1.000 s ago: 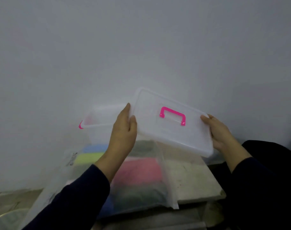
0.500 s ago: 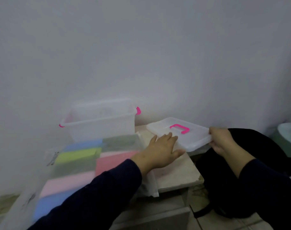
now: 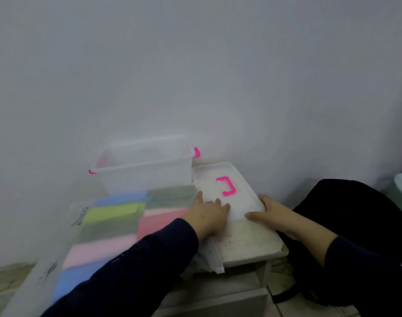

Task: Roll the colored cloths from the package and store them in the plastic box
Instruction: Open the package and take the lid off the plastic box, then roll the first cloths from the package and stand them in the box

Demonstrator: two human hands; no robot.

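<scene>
The colored cloths (image 3: pixel 117 216), blue, green, grey, pink and red, lie folded inside the clear package (image 3: pixel 58 259), which sits to the left of both hands and under the left forearm. Beyond the left hand stands the plastic box (image 3: pixel 145 170), open and apparently empty, with pink latches at its ends. The left hand (image 3: pixel 209 213) rests flat, fingers straight, on the near edge of the box's lid (image 3: pixel 220 188), which lies on the pale surface (image 3: pixel 248 239) with its pink handle (image 3: pixel 227 186) up. The right hand (image 3: pixel 273 213) holds the lid's near right corner, thumb along the front edge and fingers curled at the side. By my reading, the step in hand is parking the lid beside the box; no cloth is out yet. Next, both hands should let go, shift left to the package, find its opening and draw out one cloth to roll.
</scene>
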